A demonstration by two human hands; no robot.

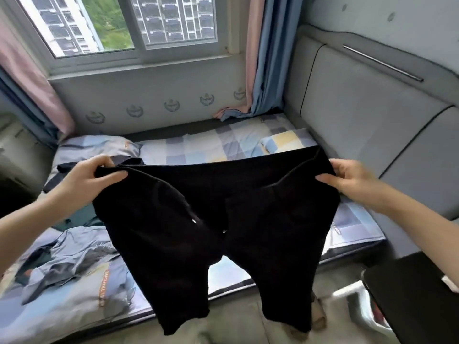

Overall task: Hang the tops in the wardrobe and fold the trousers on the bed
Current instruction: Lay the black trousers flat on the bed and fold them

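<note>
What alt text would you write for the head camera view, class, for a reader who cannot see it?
Two bare hands, left hand and right hand, hold a pair of black fabric trousers spread by the waistband above a bed with a checked blue, grey and yellow sheet. Crumpled grey-blue clothes lie on the bed at left, beneath a window.

Bare checked bed [218, 145] ahead; clothes heap [74, 254] left.
</note>
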